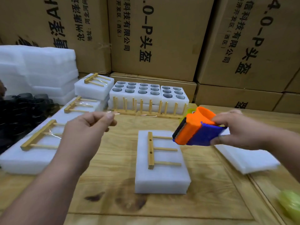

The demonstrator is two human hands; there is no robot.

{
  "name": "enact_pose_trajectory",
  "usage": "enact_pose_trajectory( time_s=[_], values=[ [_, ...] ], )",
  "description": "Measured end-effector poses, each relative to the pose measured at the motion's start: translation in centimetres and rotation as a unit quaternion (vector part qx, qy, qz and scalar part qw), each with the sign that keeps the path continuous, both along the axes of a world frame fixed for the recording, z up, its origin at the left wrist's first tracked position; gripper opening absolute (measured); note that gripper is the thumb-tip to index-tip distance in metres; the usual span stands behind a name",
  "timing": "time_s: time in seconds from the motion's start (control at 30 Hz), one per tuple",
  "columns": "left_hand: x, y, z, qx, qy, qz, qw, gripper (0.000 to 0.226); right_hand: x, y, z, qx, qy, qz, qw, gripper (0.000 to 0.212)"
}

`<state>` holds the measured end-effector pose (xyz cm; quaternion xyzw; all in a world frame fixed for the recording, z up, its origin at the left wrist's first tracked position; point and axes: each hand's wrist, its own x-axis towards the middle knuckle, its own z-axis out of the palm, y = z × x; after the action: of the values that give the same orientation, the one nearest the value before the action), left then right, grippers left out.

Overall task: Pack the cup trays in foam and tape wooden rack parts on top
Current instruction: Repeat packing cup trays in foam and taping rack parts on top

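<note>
A white foam pack (162, 177) lies in the middle of the wooden table, with a wooden rack part (151, 150) lying loose on top. My right hand (240, 132) grips an orange and blue tape dispenser (194, 129) held above the pack's far right corner. My left hand (87, 127) hovers to the left and pinches the end of a clear tape strip (112, 113) between thumb and fingers. Foam cup trays (146, 93) with dark cups stand at the back.
Finished foam packs with taped rack parts (39, 138) line the left side. Loose rack parts (149, 109) stand before the cup trays. A foam sheet (246, 158) lies at right, stacked foam (37, 69) at back left, cardboard boxes (154, 38) behind.
</note>
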<state>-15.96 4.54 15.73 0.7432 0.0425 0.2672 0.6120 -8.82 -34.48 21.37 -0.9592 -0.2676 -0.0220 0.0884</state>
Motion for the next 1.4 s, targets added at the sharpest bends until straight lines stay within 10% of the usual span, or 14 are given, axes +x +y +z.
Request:
enact_pose_trajectory(
  time_s=[0.17, 0.53, 0.9, 1.4],
  values=[
    [2.5, -0.5, -4.4, -0.242, 0.154, -0.046, 0.957, 0.024, 1.2, 1.7, 4.3, -0.058, 0.126, -0.026, 0.99, 0.029],
    [4.7, -2.8, -10.4, -0.399, 0.28, -0.046, 0.872, 0.015, 5.0, 6.2, 9.8, -0.164, 0.227, -0.045, 0.959, 0.037],
    [6.4, -3.8, -12.7, -0.387, 0.341, -0.026, 0.857, 0.016, 5.5, 12.4, 11.4, -0.128, 0.176, -0.108, 0.97, 0.081],
    [6.2, -4.9, -12.5, -0.279, 0.369, 0.007, 0.886, 0.026, 6.5, 19.1, 12.5, -0.187, 0.089, -0.077, 0.975, 0.066]
  ],
)
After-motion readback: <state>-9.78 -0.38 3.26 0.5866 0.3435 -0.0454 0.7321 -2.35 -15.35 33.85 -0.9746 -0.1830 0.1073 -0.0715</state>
